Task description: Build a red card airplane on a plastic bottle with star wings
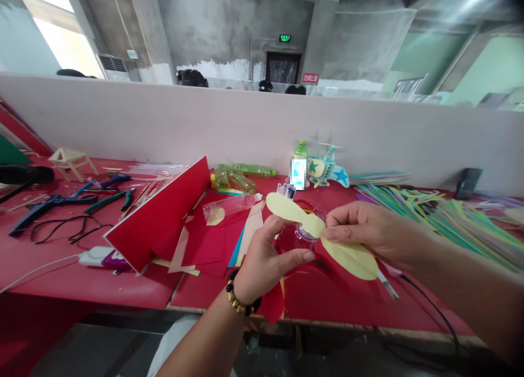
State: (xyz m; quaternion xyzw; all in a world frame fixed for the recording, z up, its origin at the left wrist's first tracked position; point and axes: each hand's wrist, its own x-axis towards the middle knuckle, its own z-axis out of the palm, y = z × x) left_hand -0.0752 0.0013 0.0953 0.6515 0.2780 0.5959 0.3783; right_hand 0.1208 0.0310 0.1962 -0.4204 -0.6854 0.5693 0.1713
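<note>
A pale yellow propeller-shaped paper cutout (347,257) lies across the mouth of a clear plastic bottle (306,233). My right hand (352,224) pinches the cutout near its middle between thumb and fingers. My left hand (268,257) is wrapped round the bottle, its thumb on the near side and the other fingers partly hidden behind. Most of the bottle is hard to make out against the red table. Below my left hand, a rounded red piece (273,303) hangs near the table edge.
A red board (164,216) stands tilted on the left, near pliers (108,201) and a glue gun (41,205). Green plastic bottles (254,171) lie behind. A decorated bottle model (327,169) stands at the back, with colourful strips (458,219) to the right.
</note>
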